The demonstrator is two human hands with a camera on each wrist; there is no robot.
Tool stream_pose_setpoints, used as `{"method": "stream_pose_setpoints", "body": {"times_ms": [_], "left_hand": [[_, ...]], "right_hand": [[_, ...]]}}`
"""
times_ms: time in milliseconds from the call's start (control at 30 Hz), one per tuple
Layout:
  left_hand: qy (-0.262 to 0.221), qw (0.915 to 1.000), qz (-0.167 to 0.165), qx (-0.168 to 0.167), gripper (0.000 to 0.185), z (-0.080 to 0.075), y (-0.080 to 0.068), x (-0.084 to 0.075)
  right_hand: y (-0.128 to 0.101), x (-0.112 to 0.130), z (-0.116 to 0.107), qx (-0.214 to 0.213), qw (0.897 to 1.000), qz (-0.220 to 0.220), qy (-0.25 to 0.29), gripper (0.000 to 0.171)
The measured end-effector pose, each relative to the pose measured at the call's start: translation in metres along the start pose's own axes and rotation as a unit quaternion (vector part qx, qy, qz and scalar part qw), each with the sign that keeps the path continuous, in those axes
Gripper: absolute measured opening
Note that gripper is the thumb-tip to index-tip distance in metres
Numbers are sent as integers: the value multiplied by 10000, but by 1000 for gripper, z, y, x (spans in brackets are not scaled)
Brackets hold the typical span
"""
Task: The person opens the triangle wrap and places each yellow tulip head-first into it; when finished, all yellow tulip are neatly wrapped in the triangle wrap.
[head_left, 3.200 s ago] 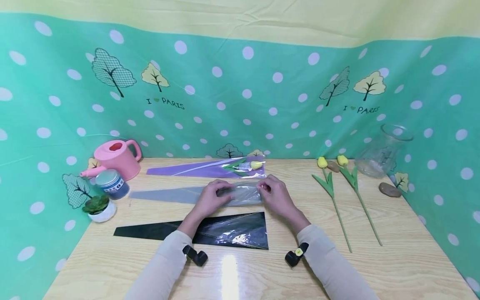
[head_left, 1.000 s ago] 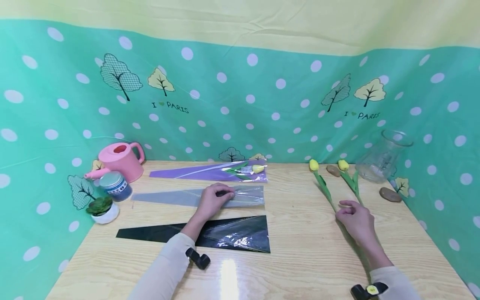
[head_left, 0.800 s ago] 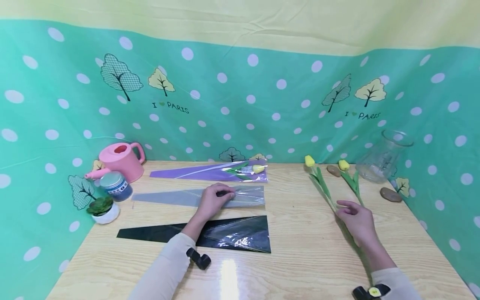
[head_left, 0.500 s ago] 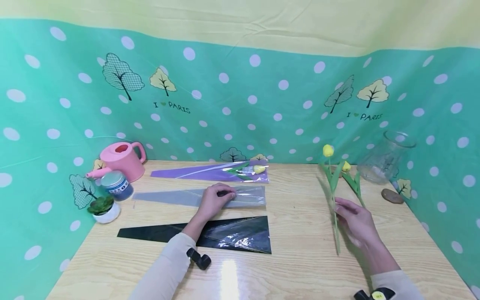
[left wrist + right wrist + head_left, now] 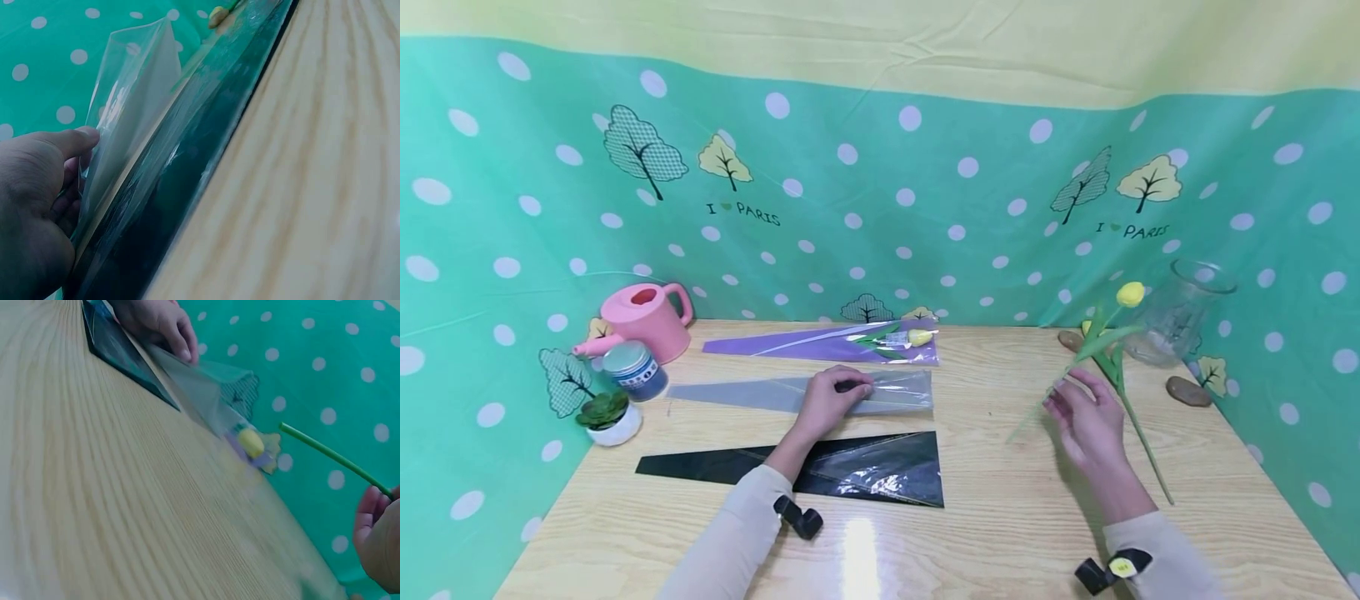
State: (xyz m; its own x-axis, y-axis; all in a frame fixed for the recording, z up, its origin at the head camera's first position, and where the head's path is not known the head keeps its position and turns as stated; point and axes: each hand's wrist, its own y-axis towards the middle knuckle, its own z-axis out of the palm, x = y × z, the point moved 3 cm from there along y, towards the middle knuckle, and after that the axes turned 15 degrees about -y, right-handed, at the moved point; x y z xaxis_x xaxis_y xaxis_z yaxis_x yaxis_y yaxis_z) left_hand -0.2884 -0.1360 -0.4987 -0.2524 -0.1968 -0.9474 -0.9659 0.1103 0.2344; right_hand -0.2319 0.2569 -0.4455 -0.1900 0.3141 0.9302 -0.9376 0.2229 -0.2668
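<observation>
Yellow tulip (image 5: 1097, 340) now lifted off the table (image 5: 1000, 533), stem pinched in right hand (image 5: 1086, 421), ready for the clear sleeve (image 5: 805, 393) pinched open by left hand (image 5: 827, 402).

Both arms wear beige long sleeves, each with a black camera clip at the wrist.

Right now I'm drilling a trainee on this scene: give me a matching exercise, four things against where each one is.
Things:
1. clear sleeve
2. purple sleeve
3. raised tulip
4. watering can

Places:
A. far left, by the backdrop
B. held in the right hand
C. under the left hand
D. flat on the table, a tulip inside

Pairs: 1-C, 2-D, 3-B, 4-A
</observation>
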Motion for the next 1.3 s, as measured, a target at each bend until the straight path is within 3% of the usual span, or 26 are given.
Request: {"method": "stream_pose_setpoints", "body": {"times_ms": [233, 400, 700, 900, 1300], "left_hand": [[43, 10000, 7, -33, 9, 0, 0, 0], [57, 10000, 66, -19, 9, 0, 0, 0], [57, 10000, 72, 7, 11, 0, -2, -3], [69, 9999, 71, 28, 10, 0, -1, -1], [73, 10000, -3, 51, 10, 0, -1, 0]], "right_hand": [[19, -17, 33, -968, 9937, -142, 548, 36], [25, -32, 57, -1351, 9877, -354, 708, 39], [20, -59, 96, -1461, 9857, -529, 658, 34], [15, -74, 115, -1480, 9855, -260, 789, 35], [0, -88, 140, -1101, 9902, 187, 843, 28]]}}
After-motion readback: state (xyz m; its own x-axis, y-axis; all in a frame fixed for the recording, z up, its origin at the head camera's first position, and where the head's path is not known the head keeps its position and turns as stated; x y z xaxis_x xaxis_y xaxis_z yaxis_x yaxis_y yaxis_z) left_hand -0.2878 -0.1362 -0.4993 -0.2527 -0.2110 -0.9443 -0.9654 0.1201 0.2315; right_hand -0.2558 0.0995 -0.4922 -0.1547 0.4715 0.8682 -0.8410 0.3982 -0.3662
